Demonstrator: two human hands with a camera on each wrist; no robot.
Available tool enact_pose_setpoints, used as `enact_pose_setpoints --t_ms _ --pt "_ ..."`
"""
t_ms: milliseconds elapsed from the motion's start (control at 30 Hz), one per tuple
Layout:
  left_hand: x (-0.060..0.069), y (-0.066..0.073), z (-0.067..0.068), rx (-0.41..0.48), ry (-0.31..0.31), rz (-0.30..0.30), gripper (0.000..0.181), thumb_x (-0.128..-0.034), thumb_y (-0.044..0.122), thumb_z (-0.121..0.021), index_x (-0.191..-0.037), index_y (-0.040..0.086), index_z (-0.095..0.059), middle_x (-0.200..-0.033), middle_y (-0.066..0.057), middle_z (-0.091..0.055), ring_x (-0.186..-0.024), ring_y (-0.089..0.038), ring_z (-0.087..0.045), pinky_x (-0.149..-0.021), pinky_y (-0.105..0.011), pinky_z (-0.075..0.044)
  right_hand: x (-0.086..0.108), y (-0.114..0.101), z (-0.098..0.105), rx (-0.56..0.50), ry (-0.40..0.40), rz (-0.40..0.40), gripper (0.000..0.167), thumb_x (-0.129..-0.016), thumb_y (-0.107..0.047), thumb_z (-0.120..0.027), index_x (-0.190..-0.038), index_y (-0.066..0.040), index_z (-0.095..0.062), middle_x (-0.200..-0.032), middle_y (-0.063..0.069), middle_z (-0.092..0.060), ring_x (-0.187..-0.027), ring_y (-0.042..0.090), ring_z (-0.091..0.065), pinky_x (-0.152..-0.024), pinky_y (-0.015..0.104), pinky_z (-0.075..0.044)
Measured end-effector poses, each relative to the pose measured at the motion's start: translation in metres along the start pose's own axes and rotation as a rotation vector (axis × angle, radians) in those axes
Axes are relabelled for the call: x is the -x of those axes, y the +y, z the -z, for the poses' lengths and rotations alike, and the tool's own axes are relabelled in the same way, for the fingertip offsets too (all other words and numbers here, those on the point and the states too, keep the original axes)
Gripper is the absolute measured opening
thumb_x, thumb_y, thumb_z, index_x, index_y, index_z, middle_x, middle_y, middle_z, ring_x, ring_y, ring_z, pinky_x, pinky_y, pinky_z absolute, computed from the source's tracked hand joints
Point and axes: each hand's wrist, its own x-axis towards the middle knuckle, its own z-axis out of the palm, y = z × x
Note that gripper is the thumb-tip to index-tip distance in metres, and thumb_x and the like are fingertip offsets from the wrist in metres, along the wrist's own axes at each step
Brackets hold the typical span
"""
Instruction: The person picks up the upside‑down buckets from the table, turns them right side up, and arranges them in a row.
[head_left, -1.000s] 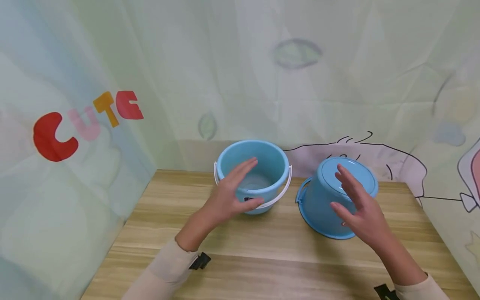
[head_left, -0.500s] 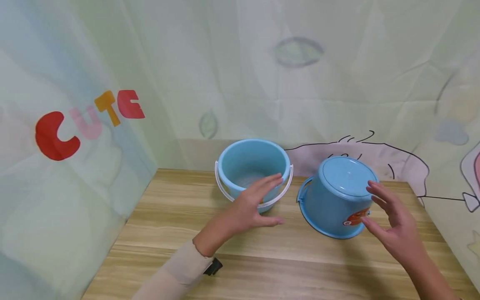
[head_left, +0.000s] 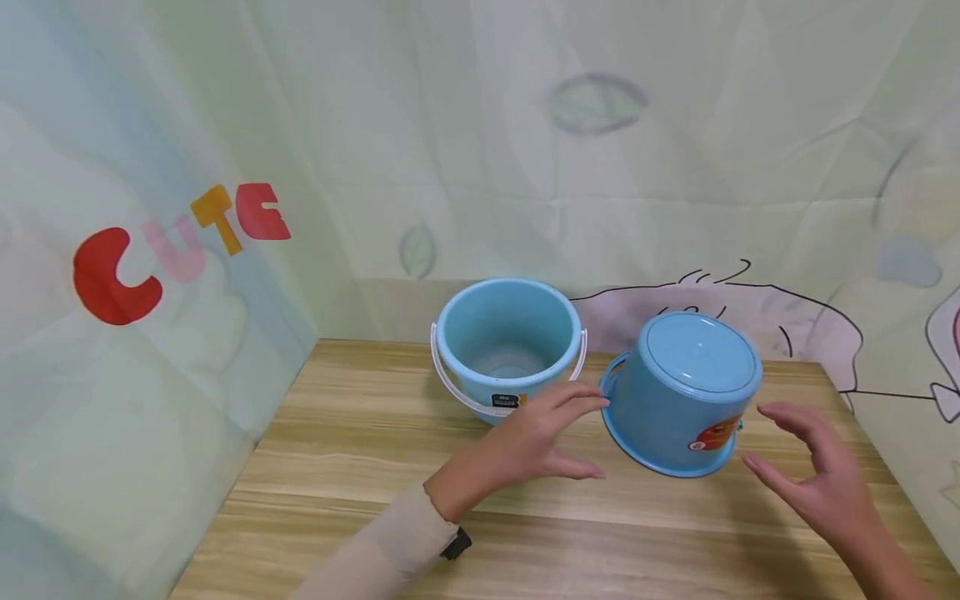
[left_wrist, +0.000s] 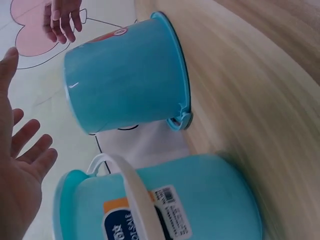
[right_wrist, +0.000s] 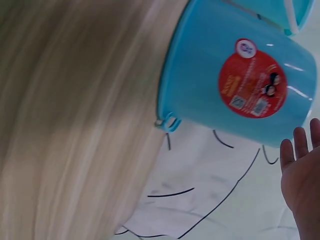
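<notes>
"Hands 1st: how are they?"

"Both spread. L hand (head_left: pixel 536 437): fingers out, thumb well apart, sitting in front of the gap btwn 2 buckets. R hand (head_left: pixel 821 475): fingers & thumb parted too, slightly bent, over on the far right."

"What's btwn them?"

"Round blue plastic bucket (head_left: pixel 660 417), upside down, base up, rim on the wood-grain tabletop (head_left: pixel 315 500). Its blue plastic handle (head_left: pixel 615 360) shows low on the left side; a round red paper sticker (right_wrist: pixel 252 77) is on the right-front wall."

"Any contact?"

"R hand: small gap in head view. L fingertips overlap the rim there, but L wrist cam shows them apart."

"What's in the way?"

"Round light-blue plastic bucket (head_left: pixel 510 325), upright, just left of the other. White plastic handle (left_wrist: pixel 134 192) is down across its front. L hand covers part of its lower wall in head view."

"Anything else nearby?"

"Pale-green cloth backdrop (head_left: pixel 465 125) close behind both, w/ cartoon outlines; coloured CUTE letters (head_left: pixel 180 267) on the left. Beige sleeve (head_left: pixel 375 546) on L arm, w/ a small black piece (head_left: pixel 456 544) at the cuff."
</notes>
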Motion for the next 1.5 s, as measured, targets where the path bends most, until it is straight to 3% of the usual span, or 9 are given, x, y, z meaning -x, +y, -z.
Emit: enact_pose_setpoints --t_ms 200,300,467,633,867,1000,1233,1500 --pt "-0.003 -0.002 -0.021 -0.041 -0.04 -0.022 0.076 -0.0741 0.05 -0.091 -0.127 0.002 -0.065 -0.128 -0.008 -0.062 -0.125 -0.018 -0.06 -0.114 -0.018 -0.04 0.01 0.013 0.005 0.15 -0.071 -0.078 0.07 -0.06 0.012 -0.091 -0.125 0.001 -0.065 -0.129 -0.026 -0.053 -0.121 -0.015 -0.045 -0.097 -0.002 -0.031" --pt "-0.003 -0.004 -0.031 -0.048 -0.064 -0.014 0.074 -0.0741 0.052 -0.09 -0.125 0.003 -0.066 -0.125 -0.007 -0.063 -0.122 -0.017 -0.061 -0.112 -0.016 -0.041 0.015 0.023 0.007 0.202 -0.109 -0.07 0.07 -0.061 0.005 -0.094 -0.125 -0.003 -0.067 -0.127 -0.02 -0.056 -0.122 -0.019 -0.041 -0.097 -0.004 -0.027" --pt "-0.002 -0.009 -0.044 -0.031 -0.182 0.101 0.073 -0.0772 0.053 -0.087 -0.128 0.006 -0.066 -0.127 -0.004 -0.063 -0.124 -0.015 -0.059 -0.112 -0.017 -0.041 0.018 0.041 0.005 0.262 -0.148 -0.006 0.064 -0.055 0.002 -0.097 -0.114 -0.007 -0.073 -0.115 0.004 -0.067 -0.121 -0.021 -0.039 -0.098 -0.004 -0.026" --pt "-0.003 -0.016 -0.055 -0.071 -0.301 0.203 0.07 -0.0804 0.058 -0.082 -0.129 0.009 -0.067 -0.128 -0.001 -0.065 -0.123 -0.013 -0.06 -0.11 -0.018 -0.044 0.021 0.058 0.001 0.315 -0.183 0.041 0.056 -0.052 -0.003 -0.098 -0.102 -0.012 -0.076 -0.108 0.009 -0.071 -0.117 -0.02 -0.041 -0.099 -0.004 -0.025" --pt "-0.006 -0.026 -0.072 -0.145 -0.345 0.186 0.064 -0.0818 0.06 -0.08 -0.122 0.011 -0.072 -0.12 0.0 -0.066 -0.114 -0.013 -0.062 -0.104 -0.019 -0.048 0.021 0.08 -0.004 0.364 -0.222 0.094 0.052 -0.049 -0.007 -0.098 -0.096 -0.015 -0.077 -0.102 0.006 -0.074 -0.11 -0.01 -0.049 -0.1 -0.003 -0.024" --pt "-0.006 -0.031 -0.08 -0.171 -0.35 0.189 0.06 -0.0842 0.06 -0.078 -0.12 0.012 -0.073 -0.118 0.0 -0.067 -0.113 -0.013 -0.062 -0.101 -0.019 -0.049 0.02 0.088 -0.006 0.412 -0.259 0.107 0.047 -0.051 -0.01 -0.099 -0.093 -0.016 -0.078 -0.099 0.002 -0.075 -0.104 0.002 -0.056 -0.097 0.0 -0.031" --pt "-0.007 -0.038 -0.09 -0.193 -0.411 0.223 0.056 -0.0873 0.059 -0.075 -0.119 0.013 -0.074 -0.117 0.001 -0.068 -0.113 -0.014 -0.062 -0.101 -0.02 -0.049 0.018 0.093 -0.008 0.483 -0.317 0.09 0.041 -0.054 -0.016 -0.1 -0.09 -0.017 -0.08 -0.101 0.004 -0.075 -0.098 0.026 -0.063 -0.085 0.024 -0.049" --pt "-0.006 -0.051 -0.104 -0.207 -0.494 0.217 0.042 -0.0913 0.049 -0.076 -0.114 0.014 -0.075 -0.116 0.001 -0.068 -0.113 -0.015 -0.061 -0.103 -0.022 -0.048 0.017 0.102 -0.012 0.471 -0.354 0.103 0.037 -0.058 -0.019 -0.099 -0.09 -0.021 -0.08 -0.101 0.0 -0.075 -0.099 0.025 -0.063 -0.085 0.03 -0.052"
